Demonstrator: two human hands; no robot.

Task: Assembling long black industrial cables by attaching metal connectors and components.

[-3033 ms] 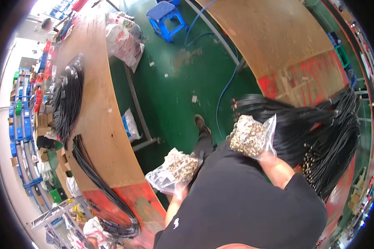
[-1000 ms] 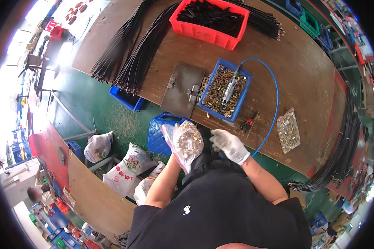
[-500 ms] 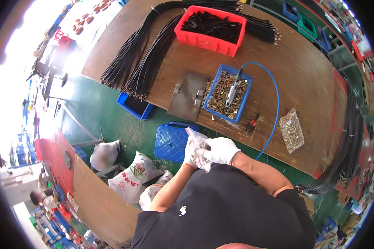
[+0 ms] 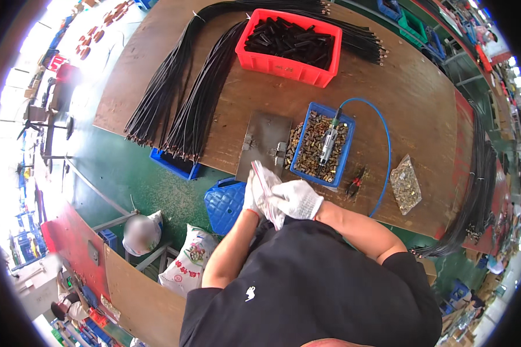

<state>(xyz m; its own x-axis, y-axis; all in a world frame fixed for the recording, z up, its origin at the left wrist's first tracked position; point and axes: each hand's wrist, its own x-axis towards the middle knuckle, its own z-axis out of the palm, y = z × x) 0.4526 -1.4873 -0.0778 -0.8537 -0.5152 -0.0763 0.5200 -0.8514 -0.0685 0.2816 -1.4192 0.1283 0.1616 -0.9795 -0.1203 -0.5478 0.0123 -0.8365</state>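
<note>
Both of my hands wear white gloves and meet close in front of my body, at the table's near edge. My left hand (image 4: 250, 195) grips a clear plastic zip bag (image 4: 264, 180) with a red strip along its edge. My right hand (image 4: 298, 199) is closed at the bag's right side, its fingertips against the plastic. The bag looks flat and crumpled; whether anything is inside I cannot tell. Just beyond my hands lies a dark metal plate (image 4: 267, 130) with small clamps. Right of it stands a blue bin (image 4: 346, 155) of small brass-coloured fittings, a silver air tool (image 4: 329, 143) resting on them.
Red-handled pliers (image 4: 356, 184) and a filled bag of fittings (image 4: 406, 186) lie to the right. A blue hose (image 4: 388, 144) curves across the table. Farther back are a red bin (image 4: 286, 66) of black tubes and black cable bundles (image 4: 200, 92). A blue quilted seat (image 4: 223, 205) and sacks (image 4: 185, 260) stand left.
My view has shifted; both hands and the bag now sit nearer the metal plate. The bag is held more upright, and the red strip shows more fully.
</note>
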